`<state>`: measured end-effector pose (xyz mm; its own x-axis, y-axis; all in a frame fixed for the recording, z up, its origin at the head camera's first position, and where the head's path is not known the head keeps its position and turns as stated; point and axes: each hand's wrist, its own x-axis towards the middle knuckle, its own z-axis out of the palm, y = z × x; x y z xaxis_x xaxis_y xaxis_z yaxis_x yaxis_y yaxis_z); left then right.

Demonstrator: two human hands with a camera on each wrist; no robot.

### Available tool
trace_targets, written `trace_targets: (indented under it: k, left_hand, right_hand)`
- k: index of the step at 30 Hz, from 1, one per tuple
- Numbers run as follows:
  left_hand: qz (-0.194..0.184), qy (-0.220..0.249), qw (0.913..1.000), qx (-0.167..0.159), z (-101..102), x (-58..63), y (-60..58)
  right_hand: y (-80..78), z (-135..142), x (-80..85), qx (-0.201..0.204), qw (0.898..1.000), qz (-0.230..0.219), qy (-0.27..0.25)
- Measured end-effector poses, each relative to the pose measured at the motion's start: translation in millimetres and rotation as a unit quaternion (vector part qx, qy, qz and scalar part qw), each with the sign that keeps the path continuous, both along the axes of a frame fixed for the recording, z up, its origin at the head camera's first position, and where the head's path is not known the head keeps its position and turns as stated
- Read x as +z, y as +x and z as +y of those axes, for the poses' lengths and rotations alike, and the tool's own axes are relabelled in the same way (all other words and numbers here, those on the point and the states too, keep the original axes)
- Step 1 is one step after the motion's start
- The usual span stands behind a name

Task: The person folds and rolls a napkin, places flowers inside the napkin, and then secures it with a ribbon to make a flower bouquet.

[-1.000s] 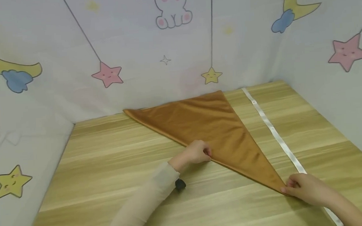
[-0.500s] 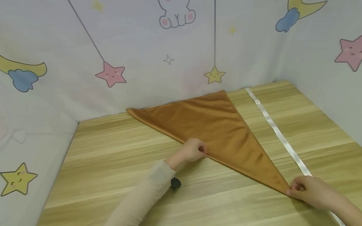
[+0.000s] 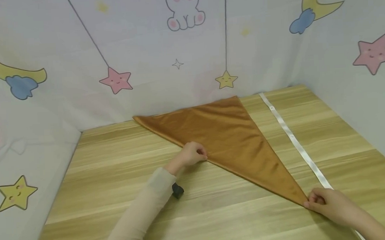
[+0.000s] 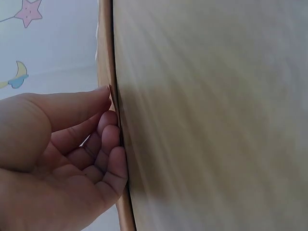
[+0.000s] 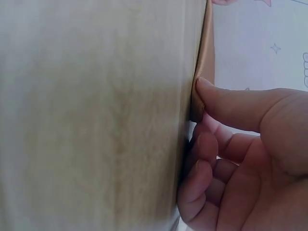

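A satiny brown cloth (image 3: pixel 225 133), folded into a triangle, lies on the wood-grain table with light wrinkles across it. My left hand (image 3: pixel 190 154) pinches its near folded edge around the middle. The left wrist view has that thumb and forefinger at the thin brown edge (image 4: pixel 107 57), the other fingers curled against the tabletop. Low on the right, my right hand (image 3: pixel 333 204) holds the cloth's pointed near corner. Seen from the right wrist, the corner (image 5: pixel 197 103) sits between thumb and forefinger, with the remaining fingers bent beneath.
A narrow white strip (image 3: pixel 296 144) runs along the table (image 3: pixel 117 166) to the right of the cloth and passes under my right hand. White fabric walls (image 3: pixel 150 46) printed with stars and moons enclose the back and sides. A black object (image 3: pixel 177 190) shows at my left cuff.
My left hand has slid leftward and away from me along the folded edge. My right hand stays at the corner, and the cloth lies much the same.
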<state>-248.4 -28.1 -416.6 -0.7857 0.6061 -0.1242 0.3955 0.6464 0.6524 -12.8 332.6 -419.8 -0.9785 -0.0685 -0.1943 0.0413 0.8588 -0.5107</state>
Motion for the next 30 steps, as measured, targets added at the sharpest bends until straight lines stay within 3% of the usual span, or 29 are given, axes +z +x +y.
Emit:
trace_targets:
  k: [13, 20, 30]
  left_hand:
    - [-0.015, -0.009, 0.9993, 0.033, -24, 3.1, -18.7]
    - [-0.004, -0.011, 0.9983, 0.057, -44, 4.3, -38.2]
    - [-0.024, -0.018, 0.9943, 0.103, -73, 7.5, -65.8]
  right_hand:
    - [5.2, 8, -14.6, 0.043, 0.992, 0.094, -0.070]
    - [6.2, 9, -13.5, 0.024, 0.996, 0.052, -0.061]
    - [4.0, 9, -12.4, 0.021, 0.997, 0.045, -0.063]
